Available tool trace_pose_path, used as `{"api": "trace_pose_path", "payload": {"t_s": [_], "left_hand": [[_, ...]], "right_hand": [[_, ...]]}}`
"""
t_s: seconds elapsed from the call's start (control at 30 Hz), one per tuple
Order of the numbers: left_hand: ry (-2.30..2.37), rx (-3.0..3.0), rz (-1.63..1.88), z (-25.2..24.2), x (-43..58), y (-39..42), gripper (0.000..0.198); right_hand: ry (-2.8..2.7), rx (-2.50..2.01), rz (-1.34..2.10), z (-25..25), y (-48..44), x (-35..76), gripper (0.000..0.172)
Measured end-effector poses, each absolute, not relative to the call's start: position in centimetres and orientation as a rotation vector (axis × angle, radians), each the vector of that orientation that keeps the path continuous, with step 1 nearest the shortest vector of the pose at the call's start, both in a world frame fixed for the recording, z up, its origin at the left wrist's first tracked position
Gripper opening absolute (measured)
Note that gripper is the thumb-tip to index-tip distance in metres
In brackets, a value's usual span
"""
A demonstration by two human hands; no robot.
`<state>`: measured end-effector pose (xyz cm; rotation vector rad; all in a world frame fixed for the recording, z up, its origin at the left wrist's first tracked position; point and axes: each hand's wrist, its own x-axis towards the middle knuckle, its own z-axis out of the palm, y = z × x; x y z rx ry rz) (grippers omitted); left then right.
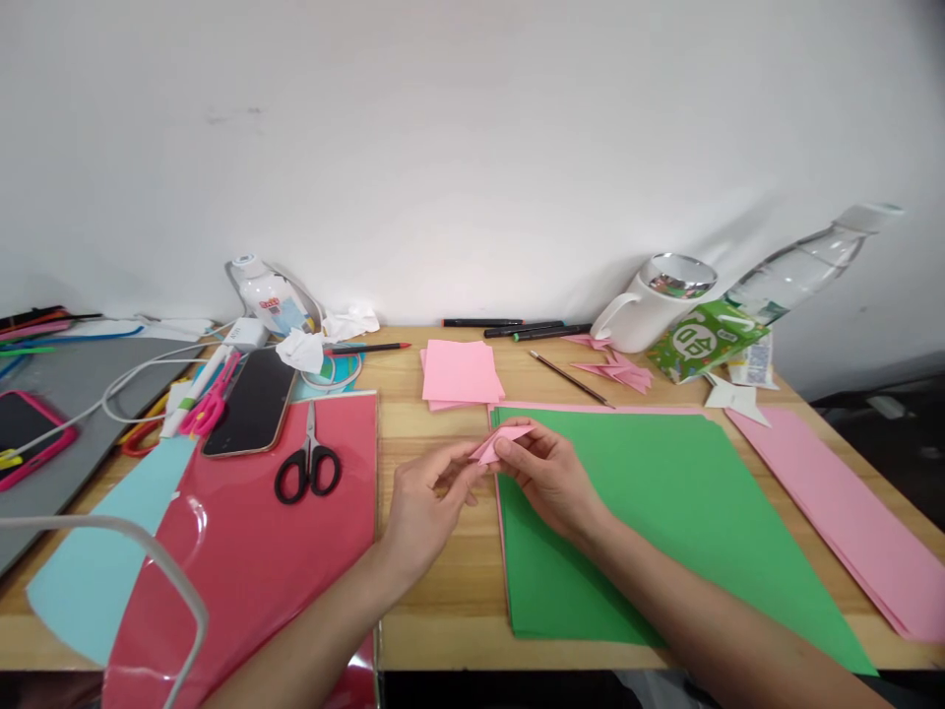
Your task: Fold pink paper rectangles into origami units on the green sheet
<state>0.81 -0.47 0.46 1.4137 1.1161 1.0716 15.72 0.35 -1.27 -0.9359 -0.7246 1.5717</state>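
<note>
The left hand (426, 504) and right hand (550, 475) have their fingers clamped on a folded paper (496, 446) above the tabletop (435, 606), at the far left corner of the green sheets (686, 492).

- Here on my feed, the bare right hand (550, 478) pinches a small folded pink paper piece (509, 436), thumb pressed on top!
- The bare left hand (424, 507) comes in alongside, fingertips right at the paper's left side.
- Under the right forearm I've got large green paper sheets (635, 532), spread across the light wooden table (435, 601).
- Just beyond the hands, I spot a stack of square pink paper sheets (462, 371).
- Over left, black-handled metal scissors (311, 461) lie on a glossy red sheet (295, 561), near a dark-screened phone (252, 404).
- And far right, I see pointed pink paper shapes (620, 372) beside a white mug with a silvery rim (646, 320)!
</note>
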Motion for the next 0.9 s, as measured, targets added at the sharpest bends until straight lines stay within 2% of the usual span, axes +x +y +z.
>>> {"api": "trace_pose_path", "payload": {"t_s": [0.4, 0.7, 0.9], "left_hand": [[1.104, 1.225, 1.136, 1.38, 0.54, 0.31, 0.016], [1.116, 1.144, 1.212, 1.14, 0.30, 0.30, 0.019], [1.045, 1.133, 1.205, 1.17, 0.15, 0.26, 0.010]], "right_hand": [[-0.993, -0.950, 1.465, -1.27, -0.16, 15.71, 0.015], [-1.233, -0.898, 1.315, -1.00, -0.51, 15.79, 0.017], [-1.192, -0.868, 1.338, -1.03, -0.61, 15.61, 0.015]]}}
